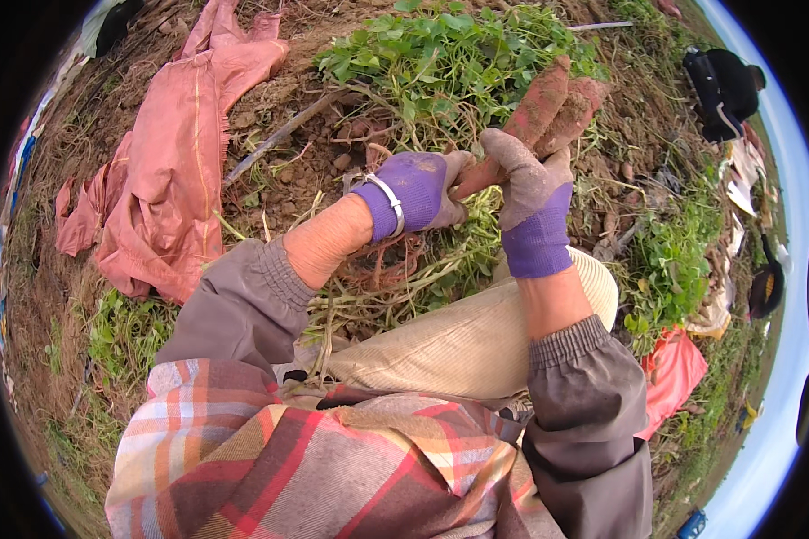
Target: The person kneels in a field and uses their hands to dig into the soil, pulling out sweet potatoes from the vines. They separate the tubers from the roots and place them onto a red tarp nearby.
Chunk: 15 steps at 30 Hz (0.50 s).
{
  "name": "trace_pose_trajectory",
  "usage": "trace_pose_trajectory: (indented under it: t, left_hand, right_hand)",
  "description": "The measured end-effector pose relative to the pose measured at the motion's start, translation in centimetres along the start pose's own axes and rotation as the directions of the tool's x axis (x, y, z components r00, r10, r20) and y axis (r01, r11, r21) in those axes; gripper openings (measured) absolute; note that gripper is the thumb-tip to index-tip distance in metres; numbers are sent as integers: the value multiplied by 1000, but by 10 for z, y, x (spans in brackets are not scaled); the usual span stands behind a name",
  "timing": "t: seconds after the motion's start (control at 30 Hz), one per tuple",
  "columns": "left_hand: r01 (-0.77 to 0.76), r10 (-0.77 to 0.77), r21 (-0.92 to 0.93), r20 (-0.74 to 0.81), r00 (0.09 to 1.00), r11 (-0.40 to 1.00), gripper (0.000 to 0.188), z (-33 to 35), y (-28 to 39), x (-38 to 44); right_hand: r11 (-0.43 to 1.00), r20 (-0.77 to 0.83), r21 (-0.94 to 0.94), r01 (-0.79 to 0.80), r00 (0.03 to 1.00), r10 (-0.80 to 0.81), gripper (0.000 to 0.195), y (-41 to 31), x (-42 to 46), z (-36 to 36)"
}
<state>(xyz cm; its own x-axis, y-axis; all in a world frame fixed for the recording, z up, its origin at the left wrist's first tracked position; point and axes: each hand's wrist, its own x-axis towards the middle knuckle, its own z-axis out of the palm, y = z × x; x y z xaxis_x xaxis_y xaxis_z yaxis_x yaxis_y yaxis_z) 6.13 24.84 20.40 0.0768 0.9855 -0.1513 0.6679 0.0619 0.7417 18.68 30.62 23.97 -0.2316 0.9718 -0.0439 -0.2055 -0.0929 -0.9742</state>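
Two soil-covered sweet potatoes stick up from my right hand (536, 195), which wears a purple glove with a dirty grey palm. The longer sweet potato (539, 101) slants across in front of the second sweet potato (576, 116). At its narrow lower end, the fingers of my left hand (421, 192) close around the tip. That hand has a matching glove and a pale band at the wrist. Below both hands lie cut stems (438, 269) and reddish roots (381, 263). My bent knee, in tan corduroy (445, 337), is under the right forearm.
A pink-red woven sack (165, 168) lies on the soil at left, and another red sack (674, 377) at right. Leafy green vines (445, 60) are heaped ahead. A pale stick (283, 135) slants over loose soil. Dark-clothed people (725, 91) are at the right rim.
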Motion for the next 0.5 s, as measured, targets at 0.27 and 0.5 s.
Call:
trace_pose_trajectory:
  t: [0.27, 0.5]
  left_hand:
    - [-250, 324, 358, -163, 932, 900, 21, 74, -37, 26]
    - [-271, 385, 294, -466, 797, 917, 29, 114, -29, -5]
  right_hand:
    - [763, 264, -575, 296, 950, -169, 70, -2, -9, -2]
    - [132, 675, -715, 686, 727, -121, 69, 5, -28, 3]
